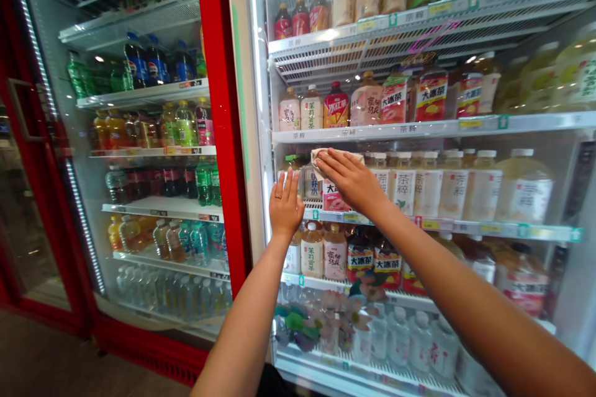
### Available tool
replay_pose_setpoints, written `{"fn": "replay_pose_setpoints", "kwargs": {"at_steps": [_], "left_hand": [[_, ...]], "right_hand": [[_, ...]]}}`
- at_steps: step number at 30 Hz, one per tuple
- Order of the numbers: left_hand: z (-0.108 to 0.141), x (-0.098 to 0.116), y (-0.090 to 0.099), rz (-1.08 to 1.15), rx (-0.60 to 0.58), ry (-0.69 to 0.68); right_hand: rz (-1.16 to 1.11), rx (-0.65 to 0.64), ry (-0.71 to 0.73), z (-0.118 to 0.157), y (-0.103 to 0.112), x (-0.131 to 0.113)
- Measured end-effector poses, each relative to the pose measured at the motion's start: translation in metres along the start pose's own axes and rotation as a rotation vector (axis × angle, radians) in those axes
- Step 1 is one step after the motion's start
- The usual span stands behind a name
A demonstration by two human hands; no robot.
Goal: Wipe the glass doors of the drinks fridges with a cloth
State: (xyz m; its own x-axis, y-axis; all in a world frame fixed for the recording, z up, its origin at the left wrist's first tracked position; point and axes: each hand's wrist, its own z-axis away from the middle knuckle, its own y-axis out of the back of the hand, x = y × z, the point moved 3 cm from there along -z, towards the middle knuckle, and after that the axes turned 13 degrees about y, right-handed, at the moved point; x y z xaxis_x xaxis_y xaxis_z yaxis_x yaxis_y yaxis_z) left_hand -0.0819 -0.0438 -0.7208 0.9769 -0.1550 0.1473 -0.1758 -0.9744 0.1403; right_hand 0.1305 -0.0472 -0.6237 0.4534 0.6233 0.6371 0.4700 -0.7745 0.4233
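Across the middle of the cooler's glass door [261, 136], a folded pale cloth [336, 157] is pressed flat by the right hand [351, 180], its fingers [331, 162] extended, not clenched, while the left hand [286, 205] is laid open on the glass, with fingers spread and nothing held.

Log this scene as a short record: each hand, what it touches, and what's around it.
Left hand: flat, fingers spread, against the glass door of a drinks cooler
Right hand: pressing a beige cloth against the same glass
Behind the glass: shelves of bottled teas
To the left: a red-framed cooler door, with bottled soft drinks behind it
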Motion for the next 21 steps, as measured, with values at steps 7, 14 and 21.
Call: {"fn": "replay_pose_setpoints", "kwargs": {"at_steps": [7, 14, 21], "left_hand": [[0.001, 0.0, -0.001, 0.006, -0.008, 0.016], [0.001, 0.0, -0.002, 0.022, 0.015, 0.004], [0.001, -0.001, -0.001, 0.031, -0.002, 0.004]], "right_hand": [[-0.003, 0.045, -0.085, 0.003, 0.0, -0.002], [-0.015, -0.015, -0.049, 0.018, 0.009, 0.0], [-0.054, 0.01, -0.157, 0.003, 0.008, 0.002]]}}
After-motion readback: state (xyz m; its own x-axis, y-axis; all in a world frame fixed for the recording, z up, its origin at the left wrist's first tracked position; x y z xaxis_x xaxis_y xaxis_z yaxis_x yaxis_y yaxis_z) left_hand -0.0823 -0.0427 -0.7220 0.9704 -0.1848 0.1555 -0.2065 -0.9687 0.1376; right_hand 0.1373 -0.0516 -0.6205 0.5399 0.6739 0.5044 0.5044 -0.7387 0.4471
